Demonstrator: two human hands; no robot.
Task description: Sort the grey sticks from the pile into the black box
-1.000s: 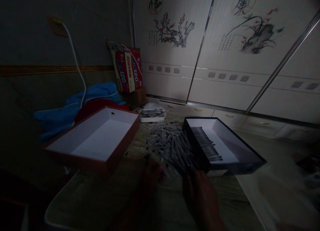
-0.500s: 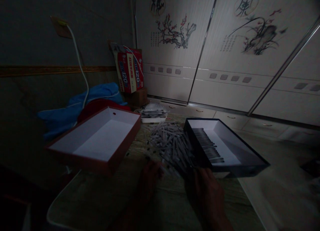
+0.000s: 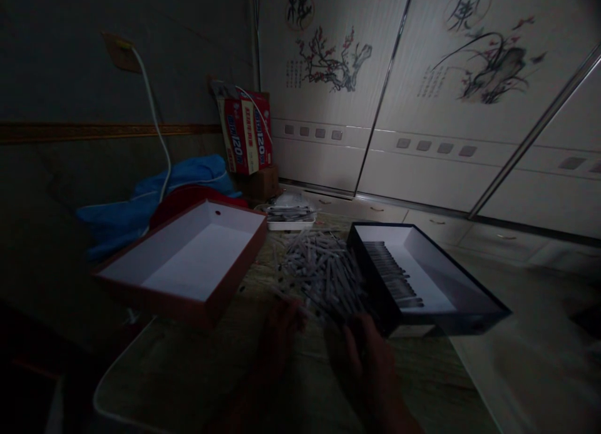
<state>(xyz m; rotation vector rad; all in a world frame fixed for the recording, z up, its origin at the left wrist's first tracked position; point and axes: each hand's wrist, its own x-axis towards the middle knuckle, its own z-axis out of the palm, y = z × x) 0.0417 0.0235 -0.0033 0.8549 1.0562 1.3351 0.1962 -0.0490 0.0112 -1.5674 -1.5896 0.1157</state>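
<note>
- Near the lower centre of the frame, the right hand (image 3: 370, 356) has shifted inward over the last half second, from beside the near left corner of the dark box (image 3: 451, 271) toward the left hand (image 3: 279, 330).
- Between the two hands the gap is now narrower; I judge this to mean that the right grip has turned from the box to the loose pieces. The row of slender sticks (image 3: 393, 272) along the left side of that box shows no clear change.
- Left grip: fingers bent, with a thin pale piece (image 3: 307, 311) at the fingertips; whether it is pinched or merely touched is lost in the dimness.
- Right grip: fingers curled downward, spacing hidden by shadow; whether they have hold of anything cannot be made out.
- Just beyond both grips, at the middle of the frame, the heap of pale slender pieces (image 3: 323, 265) lies on the worktop (image 3: 206, 371), its near edge close to the right fingers and just up and right of the left ones.
- Farther up, behind the heap, a white tray (image 3: 291, 225) holds more slender pieces; the red box (image 3: 159, 305) stands at left of centre, well apart from the right grip.
</note>
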